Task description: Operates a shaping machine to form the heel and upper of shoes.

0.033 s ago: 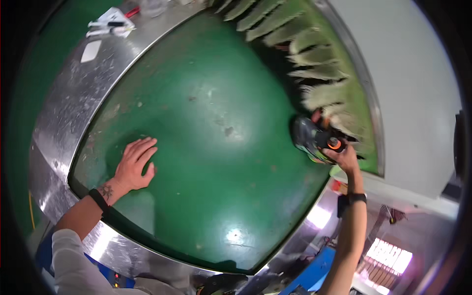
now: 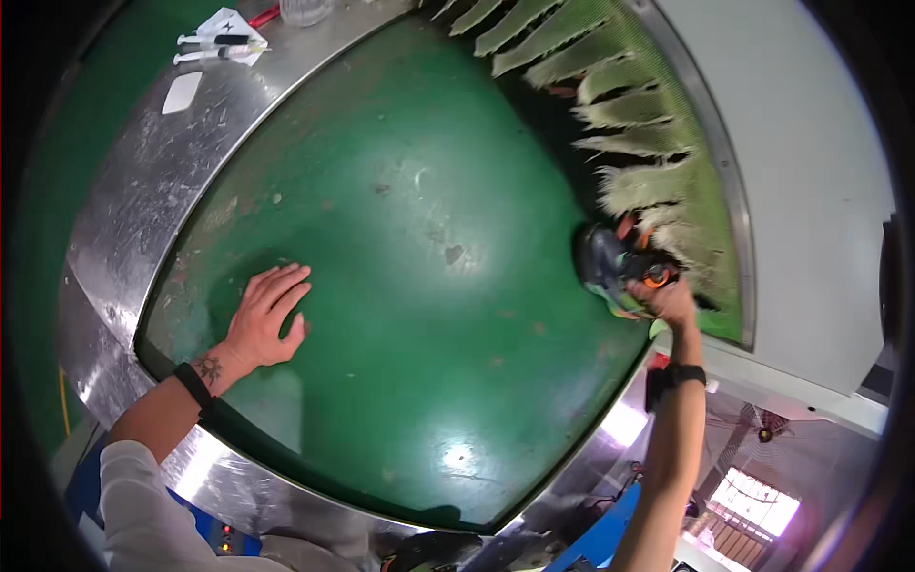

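Note:
My left hand (image 2: 270, 316) rests on the green surface (image 2: 381, 315) at the left, fingers stretched out and thumb apart, holding nothing. At the right, my right hand (image 2: 673, 301) is closed round one end of a dark shoe (image 2: 600, 259) with lime and orange trim. The shoe lies at the edge of the green surface, beside a row of frayed pale green curtain strips (image 2: 639, 191). My fingers are slightly blurred and partly hidden. Reddish-orange pieces (image 2: 626, 227) show between the shoe and the strips.
A bare metal rim (image 2: 181, 181) borders the green surface. On it at the far left lie two syringes (image 2: 217, 55), a white card (image 2: 181, 92), a red-handled item (image 2: 265, 16) and a clear cup (image 2: 303, 10). A pale machine housing (image 2: 801, 172) stands behind the strips.
The view has shifted slightly, so most things sit a little further right. My right hand remains on the shoe by the strips. My left hand stays flat.

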A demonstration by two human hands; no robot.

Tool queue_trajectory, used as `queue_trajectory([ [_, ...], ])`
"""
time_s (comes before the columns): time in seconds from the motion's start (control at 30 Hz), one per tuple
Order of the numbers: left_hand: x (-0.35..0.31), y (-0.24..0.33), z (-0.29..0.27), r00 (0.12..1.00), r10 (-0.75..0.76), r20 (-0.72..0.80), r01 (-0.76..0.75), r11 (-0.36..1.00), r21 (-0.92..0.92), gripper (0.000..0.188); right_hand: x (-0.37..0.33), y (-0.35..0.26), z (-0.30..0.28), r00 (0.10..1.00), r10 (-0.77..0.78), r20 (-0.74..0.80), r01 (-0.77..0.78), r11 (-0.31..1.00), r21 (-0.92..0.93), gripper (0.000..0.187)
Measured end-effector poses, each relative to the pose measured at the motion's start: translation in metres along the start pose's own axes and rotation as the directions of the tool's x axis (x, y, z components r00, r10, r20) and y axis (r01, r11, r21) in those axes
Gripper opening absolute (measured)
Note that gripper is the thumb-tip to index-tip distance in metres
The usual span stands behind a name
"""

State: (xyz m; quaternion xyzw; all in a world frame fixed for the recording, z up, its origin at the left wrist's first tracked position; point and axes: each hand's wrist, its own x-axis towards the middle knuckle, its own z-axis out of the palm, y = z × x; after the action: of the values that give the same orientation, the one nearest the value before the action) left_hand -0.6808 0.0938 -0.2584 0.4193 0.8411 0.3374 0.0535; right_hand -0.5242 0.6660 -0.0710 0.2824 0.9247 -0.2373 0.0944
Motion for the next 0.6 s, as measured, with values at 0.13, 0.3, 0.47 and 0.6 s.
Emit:
queue_trajectory([
  [0.13,-0.051,-0.021,-0.040,1.000,-0.023,-0.012,0.025,0.995,0.097,0.043,0.002,-0.051,0.075,0.995,-0.050,0.088,0.101,0.611,-0.785,0.029],
  [0.3,-0.047,-0.010,-0.026,1.000,0.016,-0.019,-0.012,0.984,0.180,0.044,-0.211,-0.039,0.200,0.959,0.110,-0.260,-0.073,0.986,0.148,0.048],
  [0.47,-0.056,0.122,-0.034,0.937,-0.325,0.130,0.348,0.907,-0.238,0.066,-0.492,-0.166,0.119,0.745,0.635,0.207,-0.307,0.050,0.950,0.033],
  [0.6,-0.073,0.295,-0.063,0.797,0.428,0.427,0.383,0.189,-0.904,0.111,-0.563,-0.195,0.061,0.719,0.695,-0.009,-0.115,0.131,0.985,0.027],
])
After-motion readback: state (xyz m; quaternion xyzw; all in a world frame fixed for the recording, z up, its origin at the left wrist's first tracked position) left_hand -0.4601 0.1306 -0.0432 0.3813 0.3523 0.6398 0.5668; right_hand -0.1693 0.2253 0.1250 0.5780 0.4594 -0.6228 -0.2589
